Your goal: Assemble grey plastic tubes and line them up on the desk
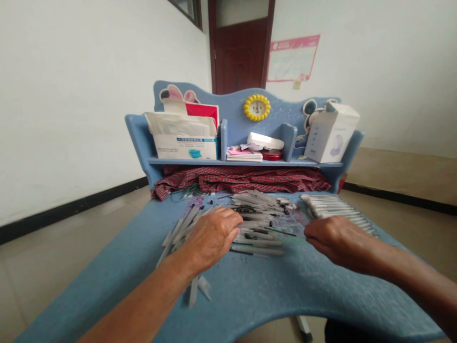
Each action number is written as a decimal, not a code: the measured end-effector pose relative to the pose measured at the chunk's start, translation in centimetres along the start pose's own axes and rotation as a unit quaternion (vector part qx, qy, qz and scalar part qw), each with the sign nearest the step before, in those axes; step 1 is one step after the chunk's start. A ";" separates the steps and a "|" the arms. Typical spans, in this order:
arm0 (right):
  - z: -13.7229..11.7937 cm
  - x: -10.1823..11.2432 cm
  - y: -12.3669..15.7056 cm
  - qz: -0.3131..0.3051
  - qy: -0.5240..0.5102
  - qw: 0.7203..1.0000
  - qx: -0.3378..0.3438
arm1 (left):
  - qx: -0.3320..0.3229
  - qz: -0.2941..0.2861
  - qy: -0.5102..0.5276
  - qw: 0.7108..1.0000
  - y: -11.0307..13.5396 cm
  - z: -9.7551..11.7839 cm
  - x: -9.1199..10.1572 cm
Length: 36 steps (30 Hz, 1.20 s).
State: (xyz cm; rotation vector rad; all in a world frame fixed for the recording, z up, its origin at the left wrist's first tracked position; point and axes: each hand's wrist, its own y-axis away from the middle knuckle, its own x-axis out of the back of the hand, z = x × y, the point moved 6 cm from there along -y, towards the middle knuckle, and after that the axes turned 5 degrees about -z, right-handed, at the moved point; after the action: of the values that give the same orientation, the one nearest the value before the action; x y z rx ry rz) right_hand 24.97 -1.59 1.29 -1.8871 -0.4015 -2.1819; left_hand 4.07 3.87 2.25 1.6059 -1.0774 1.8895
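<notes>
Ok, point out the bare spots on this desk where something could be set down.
Bare blue desk top lies near the front edge, between the left hand and right hand. The front left corner is also free. It is crowded mid-desk with loose pen parts, and at the right with the neat row of pens.

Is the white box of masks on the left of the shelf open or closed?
Open: the box of masks has its top flap up.
</notes>
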 end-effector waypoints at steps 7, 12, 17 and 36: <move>-0.7 1.0 0.5 0.022 0.021 0.998 0.049 | -0.043 -0.012 -0.022 0.999 0.2 0.8 -0.1; -1.8 2.9 0.3 0.080 -0.036 0.990 0.114 | -0.074 -0.004 0.031 0.997 0.3 1.6 0.2; -3.3 4.9 -1.1 0.158 -0.165 0.959 0.166 | -0.038 -0.004 0.146 0.988 0.1 1.9 0.4; -2.1 -1.2 -8.0 0.042 0.066 0.993 0.093 | 0.108 -0.026 0.431 0.895 -0.1 0.7 0.0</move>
State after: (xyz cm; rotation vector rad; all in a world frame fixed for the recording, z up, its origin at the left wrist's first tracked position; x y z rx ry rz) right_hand 20.42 5.12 -0.67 -1.6245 -0.4731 -2.1197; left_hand 4.59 3.41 2.26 0.6804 -0.4359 2.3612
